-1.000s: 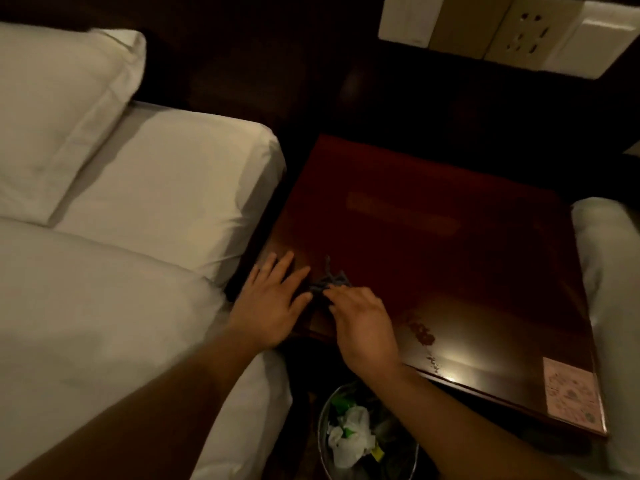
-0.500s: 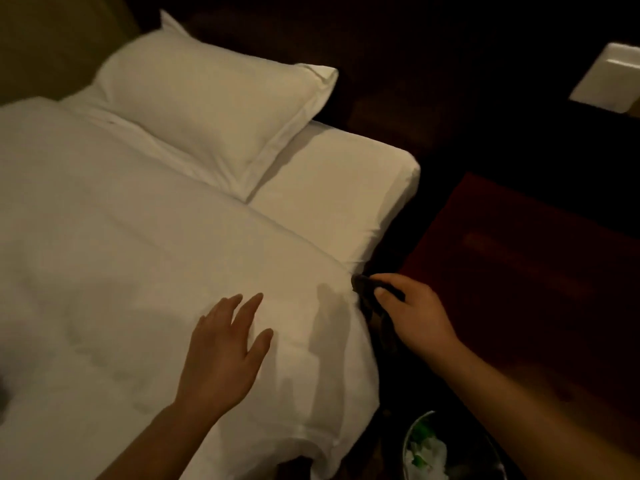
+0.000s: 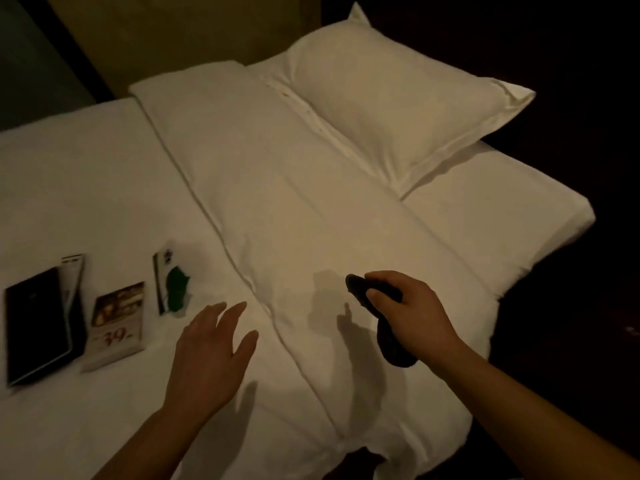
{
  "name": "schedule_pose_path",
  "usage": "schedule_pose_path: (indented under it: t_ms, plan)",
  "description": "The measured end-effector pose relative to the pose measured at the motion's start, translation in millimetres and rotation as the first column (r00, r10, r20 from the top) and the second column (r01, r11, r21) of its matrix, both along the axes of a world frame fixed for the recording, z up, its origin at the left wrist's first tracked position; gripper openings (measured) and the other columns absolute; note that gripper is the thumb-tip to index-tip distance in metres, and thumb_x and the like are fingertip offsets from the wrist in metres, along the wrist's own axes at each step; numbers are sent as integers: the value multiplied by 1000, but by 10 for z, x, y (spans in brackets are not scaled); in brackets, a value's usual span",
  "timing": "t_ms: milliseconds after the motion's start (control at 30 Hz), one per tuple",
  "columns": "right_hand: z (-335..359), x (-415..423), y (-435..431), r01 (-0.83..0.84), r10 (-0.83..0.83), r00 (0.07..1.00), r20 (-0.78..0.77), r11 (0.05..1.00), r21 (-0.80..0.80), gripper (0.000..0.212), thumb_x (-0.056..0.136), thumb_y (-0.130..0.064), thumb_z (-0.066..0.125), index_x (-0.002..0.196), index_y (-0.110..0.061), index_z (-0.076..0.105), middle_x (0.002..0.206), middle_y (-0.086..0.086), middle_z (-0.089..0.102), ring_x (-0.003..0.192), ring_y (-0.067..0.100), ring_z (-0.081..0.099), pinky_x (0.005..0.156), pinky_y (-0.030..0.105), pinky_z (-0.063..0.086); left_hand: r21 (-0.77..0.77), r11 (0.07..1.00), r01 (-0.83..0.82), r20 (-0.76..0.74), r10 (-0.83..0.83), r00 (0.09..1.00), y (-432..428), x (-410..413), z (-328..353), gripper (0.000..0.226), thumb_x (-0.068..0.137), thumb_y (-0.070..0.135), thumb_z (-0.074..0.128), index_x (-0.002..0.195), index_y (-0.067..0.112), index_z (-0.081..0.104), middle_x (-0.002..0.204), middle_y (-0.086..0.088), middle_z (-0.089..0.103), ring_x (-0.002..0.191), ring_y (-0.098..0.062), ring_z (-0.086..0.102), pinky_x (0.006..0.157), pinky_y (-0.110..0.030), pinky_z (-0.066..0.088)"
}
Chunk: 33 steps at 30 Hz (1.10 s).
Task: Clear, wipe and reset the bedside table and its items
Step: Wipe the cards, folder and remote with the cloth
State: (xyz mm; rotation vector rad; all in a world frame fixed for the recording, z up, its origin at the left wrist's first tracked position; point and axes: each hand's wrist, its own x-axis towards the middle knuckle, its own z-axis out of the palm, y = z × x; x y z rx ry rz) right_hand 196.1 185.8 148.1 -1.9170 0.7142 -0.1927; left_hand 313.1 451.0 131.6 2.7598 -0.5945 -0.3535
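Note:
My right hand (image 3: 412, 315) is closed on a dark cloth (image 3: 389, 337) that hangs down from my fingers above the white duvet (image 3: 311, 220). My left hand (image 3: 211, 355) hovers over the bed with its fingers spread and nothing in it. To its left several table items lie on the sheet: a black folder (image 3: 36, 327), a printed card stand marked 39 (image 3: 117, 323), and a small card with a green packet (image 3: 171, 287). The bedside table is out of view.
A white pillow (image 3: 398, 98) rests at the head of the bed on the upper right. The bed's right edge (image 3: 540, 251) drops off into dark floor. A dark wall runs behind the bed.
My view has swung left from the bedside table onto the bed. My right hand carried the dark cloth off the table and over the duvet. My left hand moved over the bed, fingers spread.

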Motion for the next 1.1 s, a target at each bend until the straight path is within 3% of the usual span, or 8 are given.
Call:
schedule_pose_path:
  t_ms: [333, 467, 600, 767, 900, 967, 1033, 1100]
  plan:
    - [106, 899, 859, -185, 185, 983, -11, 983, -19, 21, 91, -28, 61, 108, -35, 69, 93, -23, 68, 83, -4, 63, 68, 18, 43, -20, 976, -215, -71, 213, 974, 1015, 403, -116, 48, 97, 38, 57, 143, 25, 52, 151, -9, 46, 142, -28, 36, 115, -44, 33]
    - [70, 1239, 1264, -265, 265, 964, -33, 964, 4, 21, 91, -29, 60, 109, -36, 69, 95, -23, 69, 84, -4, 64, 72, 20, 46, -54, 918, -392, -147, 381, 913, 1450, 623, -251, 43, 96, 33, 60, 137, 20, 57, 144, -11, 51, 130, -31, 49, 107, -46, 44]
    - [60, 1534, 1564, -305, 305, 948, -86, 952, 16, 21, 92, -28, 60, 111, -33, 69, 98, -15, 72, 88, 5, 66, 82, 31, 52, -83, 810, -580, -199, 557, 806, 1791, 897, -389, 47, 95, 27, 62, 138, 10, 55, 139, -18, 53, 125, -36, 51, 106, -44, 42]
    - [57, 1855, 1798, -326, 327, 940, -92, 945, 28, 20, 92, -27, 60, 107, -35, 70, 95, -13, 73, 79, 10, 67, 74, 31, 52, -106, 629, -770, -337, 706, 623, 2072, 1285, -677, 51, 98, 35, 58, 137, 2, 54, 133, -24, 59, 120, -40, 56, 102, -46, 47]
    - [-62, 1947, 1940, -326, 330, 939, -97, 944, 50, 19, 91, -25, 62, 103, -37, 71, 91, -14, 73, 78, 9, 68, 72, 28, 50, -143, 308, -941, -541, 772, 335, 2096, 1500, -969, 58, 97, 39, 59, 138, -1, 53, 132, -25, 60, 117, -45, 59, 102, -52, 49]
    - [-117, 1992, 1994, -325, 331, 939, -91, 943, 75, 20, 91, -24, 63, 100, -38, 72, 88, -16, 73, 77, 5, 68, 71, 26, 51, -163, 204, -965, -606, 751, 261, 2103, 1589, -1065, 50, 95, 40, 62, 124, -1, 63, 124, -24, 65, 111, -44, 62, 98, -55, 52]
    - [-156, 2072, 2039, -332, 340, 938, -72, 938, 101, 21, 91, -21, 63, 99, -39, 73, 87, -18, 73, 76, 2, 67, 68, 21, 48, -148, 216, -965, -632, 730, 260, 2113, 1678, -1110, 43, 92, 39, 63, 111, 1, 68, 117, -24, 68, 107, -43, 64, 95, -55, 54]
    - [-185, 2157, 2076, -347, 357, 932, -65, 930, 125, 22, 91, -20, 63, 100, -38, 73, 87, -18, 73, 77, 2, 67, 66, 19, 48, -85, 273, -958, -623, 736, 265, 2095, 1738, -1150, 46, 90, 40, 66, 111, -1, 67, 115, -25, 68, 106, -43, 65, 93, -54, 55]
